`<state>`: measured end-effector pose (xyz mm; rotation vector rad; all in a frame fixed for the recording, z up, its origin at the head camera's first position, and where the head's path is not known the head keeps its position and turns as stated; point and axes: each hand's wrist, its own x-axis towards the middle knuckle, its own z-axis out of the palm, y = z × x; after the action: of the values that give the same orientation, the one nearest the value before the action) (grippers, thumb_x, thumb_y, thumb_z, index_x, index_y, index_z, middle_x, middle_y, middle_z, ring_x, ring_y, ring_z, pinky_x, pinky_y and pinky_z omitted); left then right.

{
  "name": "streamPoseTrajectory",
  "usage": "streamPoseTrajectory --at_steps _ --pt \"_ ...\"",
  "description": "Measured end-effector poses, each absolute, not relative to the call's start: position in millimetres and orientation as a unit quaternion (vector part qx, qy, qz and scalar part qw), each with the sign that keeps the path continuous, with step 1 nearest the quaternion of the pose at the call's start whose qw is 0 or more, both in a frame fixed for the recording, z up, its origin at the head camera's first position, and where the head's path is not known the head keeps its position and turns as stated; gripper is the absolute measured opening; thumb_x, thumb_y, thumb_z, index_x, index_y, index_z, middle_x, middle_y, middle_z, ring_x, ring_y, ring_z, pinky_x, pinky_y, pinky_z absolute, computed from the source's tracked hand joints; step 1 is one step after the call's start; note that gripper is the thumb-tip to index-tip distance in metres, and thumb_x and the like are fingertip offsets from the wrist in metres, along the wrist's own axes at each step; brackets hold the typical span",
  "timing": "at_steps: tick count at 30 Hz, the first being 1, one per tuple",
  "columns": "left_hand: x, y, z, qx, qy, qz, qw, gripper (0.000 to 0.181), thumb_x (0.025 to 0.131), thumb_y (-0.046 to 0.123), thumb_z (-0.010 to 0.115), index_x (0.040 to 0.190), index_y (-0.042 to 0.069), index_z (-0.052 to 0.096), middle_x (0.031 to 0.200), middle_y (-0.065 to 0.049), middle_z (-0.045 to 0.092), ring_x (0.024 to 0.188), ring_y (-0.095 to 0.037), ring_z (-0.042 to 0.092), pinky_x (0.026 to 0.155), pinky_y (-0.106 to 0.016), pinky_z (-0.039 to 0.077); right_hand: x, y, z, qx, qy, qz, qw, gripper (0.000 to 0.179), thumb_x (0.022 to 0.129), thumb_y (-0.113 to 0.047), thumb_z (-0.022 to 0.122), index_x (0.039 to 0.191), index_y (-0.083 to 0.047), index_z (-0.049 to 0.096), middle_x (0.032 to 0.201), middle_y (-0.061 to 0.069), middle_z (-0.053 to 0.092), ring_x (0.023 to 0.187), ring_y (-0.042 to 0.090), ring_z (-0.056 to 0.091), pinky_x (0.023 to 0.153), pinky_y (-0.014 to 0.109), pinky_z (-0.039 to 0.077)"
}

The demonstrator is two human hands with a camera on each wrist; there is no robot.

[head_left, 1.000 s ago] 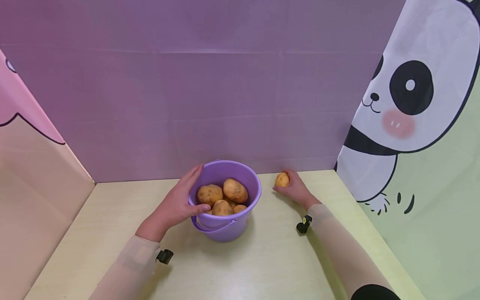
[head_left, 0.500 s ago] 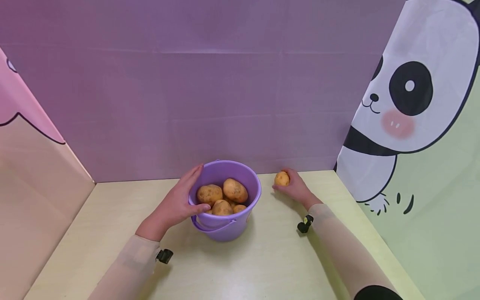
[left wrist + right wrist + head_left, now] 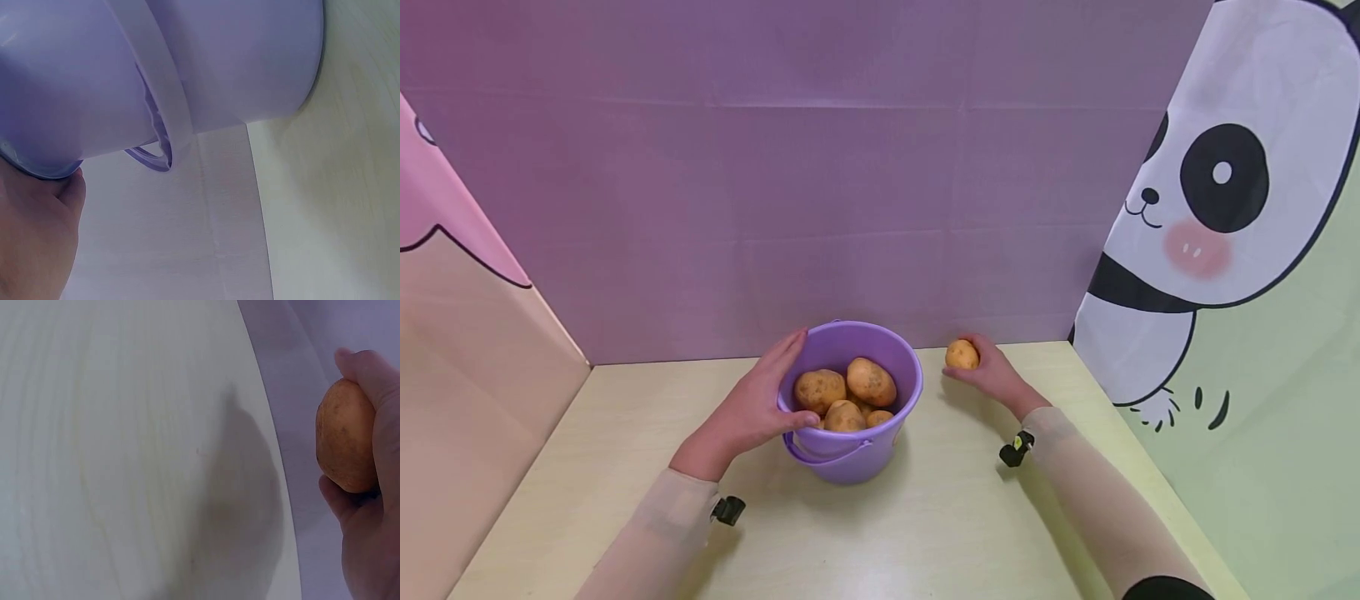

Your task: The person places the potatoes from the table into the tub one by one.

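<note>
A purple bucket (image 3: 857, 462) stands on the table with several potatoes (image 3: 872, 382) inside. My left hand (image 3: 756, 408) grips its left rim, the thumb lying over the near edge and the fingers along the far-left side. In the left wrist view the bucket's side (image 3: 250, 56) and its lowered handle (image 3: 159, 81) fill the top, the left hand (image 3: 37, 231) at the rim. To the bucket's right, my right hand (image 3: 992, 372) holds a small potato (image 3: 962, 354) between thumb and fingers. The right wrist view shows this potato (image 3: 345, 434) held above the table, its shadow below.
The pale wooden table (image 3: 880, 550) meets a purple backdrop (image 3: 842, 208) just behind the bucket and the right hand. A panel with a panda drawing (image 3: 1210, 200) borders the right, and a pink and beige panel (image 3: 467, 333) borders the left.
My right hand has shifted slightly left and up with the potato in its grip. The left hand and the bucket have stayed in place.
</note>
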<state>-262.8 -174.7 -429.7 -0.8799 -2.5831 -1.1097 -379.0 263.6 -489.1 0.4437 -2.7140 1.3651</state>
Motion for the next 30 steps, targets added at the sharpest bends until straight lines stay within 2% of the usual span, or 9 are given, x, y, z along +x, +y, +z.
streamPoseTrajectory --at_steps 8,21,30 --pt "-262.9 -175.4 -426.9 -0.308 -0.876 -0.36 0.093 0.156 0.07 0.107 0.056 0.175 -0.001 0.018 0.182 -0.023 0.018 0.167 -0.047 0.017 0.127 -0.075 0.025 -375.1 260.7 -481.0 0.168 -0.878 0.446 0.039 0.073 0.09 -0.024 0.093 0.15 -0.001 0.057 0.14 0.019 0.065 0.121 0.035 0.066 0.106 0.051 0.054" --pt "-263.1 -177.3 -426.1 -0.314 -0.872 -0.364 0.093 0.155 0.071 0.105 0.061 0.175 -0.002 0.019 0.181 -0.025 0.02 0.167 -0.046 0.017 0.127 -0.075 0.025 -364.8 243.6 -450.6 0.209 -0.87 0.446 0.036 0.082 0.089 -0.024 0.095 0.155 0.001 0.054 0.143 0.018 0.065 0.123 0.036 0.066 0.109 0.054 0.054" --pt "-263.9 -177.0 -426.7 -0.31 -0.874 -0.362 0.094 0.154 0.071 0.105 0.06 0.175 -0.001 0.019 0.181 -0.024 0.02 0.167 -0.046 0.017 0.127 -0.075 0.025 -362.0 239.3 -433.5 0.229 -0.865 0.445 0.033 0.085 0.088 -0.025 0.095 0.158 0.001 0.053 0.145 0.016 0.063 0.123 0.036 0.065 0.108 0.055 0.055"
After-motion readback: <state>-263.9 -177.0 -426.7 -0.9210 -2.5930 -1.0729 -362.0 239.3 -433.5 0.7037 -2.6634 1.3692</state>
